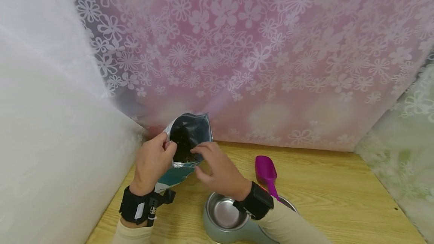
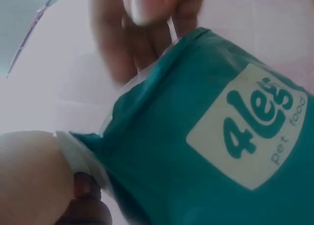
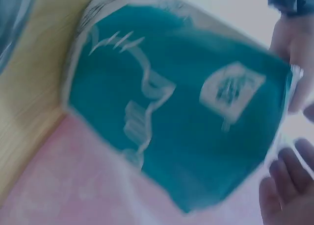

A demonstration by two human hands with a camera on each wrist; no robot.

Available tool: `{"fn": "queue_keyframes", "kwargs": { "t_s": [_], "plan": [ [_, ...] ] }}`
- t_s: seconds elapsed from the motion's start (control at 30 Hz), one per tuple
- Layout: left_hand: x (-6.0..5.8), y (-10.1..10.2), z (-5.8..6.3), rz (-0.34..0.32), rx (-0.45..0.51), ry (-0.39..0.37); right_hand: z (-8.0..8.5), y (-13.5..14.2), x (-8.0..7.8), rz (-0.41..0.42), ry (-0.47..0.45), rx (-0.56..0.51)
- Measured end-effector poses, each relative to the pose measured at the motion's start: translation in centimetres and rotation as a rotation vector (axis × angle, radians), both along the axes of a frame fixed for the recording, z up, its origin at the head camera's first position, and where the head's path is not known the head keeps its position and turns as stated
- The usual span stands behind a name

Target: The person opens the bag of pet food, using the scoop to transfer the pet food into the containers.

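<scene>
A teal pet food bag (image 2: 162,137) stands with its mouth spread wide. In the head view its silver inner lining (image 1: 200,129) and dark loose pet food (image 1: 183,148) show inside. My left hand (image 1: 154,161) pinches the bag's left rim between thumb and fingers. At the right side of the mouth is my right hand (image 1: 217,170), fingertips over the opening and thumb apart from them. The right wrist view shows the fingers (image 3: 287,181) of that hand loosely extended beside the rim, gripping nothing.
A grey-blue double pet bowl (image 1: 211,219) with metal inserts sits in front, partly under my right forearm. Just beyond it, a magenta scoop (image 1: 265,168) lies with its handle toward the bowl. A pink floral sheet (image 1: 237,67) hangs behind the wooden table (image 1: 339,191).
</scene>
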State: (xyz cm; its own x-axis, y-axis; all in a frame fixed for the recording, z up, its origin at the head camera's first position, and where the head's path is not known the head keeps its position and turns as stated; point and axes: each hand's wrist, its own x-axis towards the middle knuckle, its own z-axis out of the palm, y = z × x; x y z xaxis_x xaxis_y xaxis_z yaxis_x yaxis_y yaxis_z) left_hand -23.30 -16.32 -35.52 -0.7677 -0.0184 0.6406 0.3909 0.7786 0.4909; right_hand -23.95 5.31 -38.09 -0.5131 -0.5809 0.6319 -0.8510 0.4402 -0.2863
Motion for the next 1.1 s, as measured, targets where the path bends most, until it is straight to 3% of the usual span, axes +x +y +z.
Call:
{"fn": "queue_keyframes", "kwargs": {
  "t_s": [0.1,0.2,0.37,0.53,0.7,0.9,1.0,1.1],
  "plan": [
    [0.1,-0.1,-0.2,-0.005,0.012,0.016,-0.4,2.9,-0.2,-0.086,-0.021,-0.083],
    [0.1,-0.1,-0.5,-0.019,0.034,0.023,-1.1,6.6,-0.3,-0.202,-0.087,-0.052],
    [0.2,-0.2,-0.8,-0.03,0.077,0.02,-3.1,12.6,0.1,-0.425,-0.216,0.152],
    [0.3,0.2,-0.9,-0.054,0.087,0.022,-4.7,16.7,2.1,-0.587,-0.381,0.372],
    [0.6,0.1,-1.1,-0.043,0.112,0.015,-6.8,18.3,3.6,-0.634,-0.515,0.473],
    [2.3,-0.7,-1.2,-0.021,0.114,-0.078,-8.9,18.7,4.3,-0.624,-0.629,0.462],
    [2.7,-0.8,-1.1,-0.025,0.087,-0.041,-9.2,18.9,4.3,-0.656,-0.664,0.432],
    [2.3,-0.8,-1.3,-0.024,0.103,0.024,-9.2,19.2,3.9,-0.698,-0.701,0.381]
  ]
}}
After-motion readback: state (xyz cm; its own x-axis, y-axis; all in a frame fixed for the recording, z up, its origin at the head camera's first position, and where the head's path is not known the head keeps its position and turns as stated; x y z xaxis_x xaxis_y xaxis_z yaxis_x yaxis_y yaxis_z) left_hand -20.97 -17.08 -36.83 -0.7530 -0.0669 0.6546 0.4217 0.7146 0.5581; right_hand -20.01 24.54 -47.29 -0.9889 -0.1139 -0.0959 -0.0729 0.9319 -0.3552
